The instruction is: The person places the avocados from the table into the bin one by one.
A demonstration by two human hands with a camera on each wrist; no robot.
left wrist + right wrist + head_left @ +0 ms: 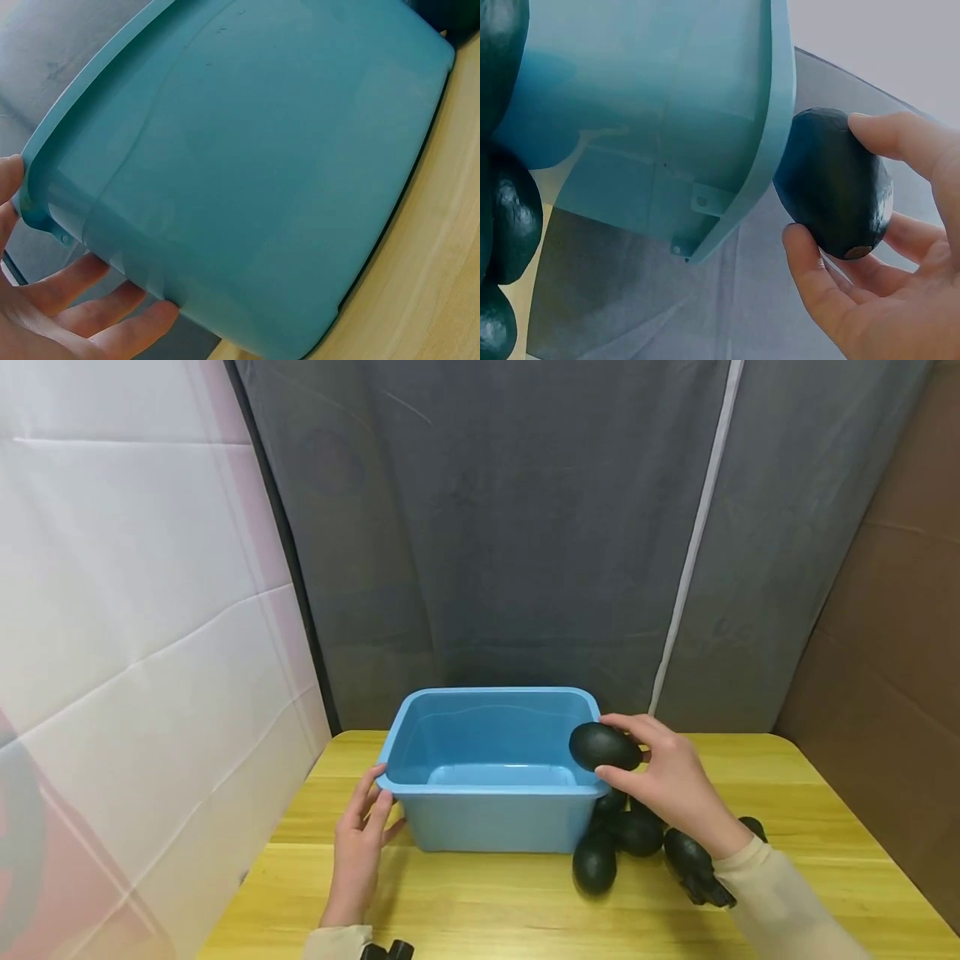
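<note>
The right grip (671,777) pinches a dark avocado (603,747) between thumb and fingers, just over the right rim of the blue tub (491,827). The left grip (360,843) rests spread against the tub's left corner. More avocados (622,843) lie on the yellow counter (487,902) beside it.

In front of you stands a yellow wooden table (465,902), its top made of long planks with a rounded far right corner. Behind the table hangs a dark grey curtain (487,527), and a thin white strip (697,539) runs down it at a slant, right of the middle. On your left you see a white sheet (127,610) with soft folds and a light pink tone near its edge. On your right stands a brown cardboard panel (892,635). The light is even and soft.
</note>
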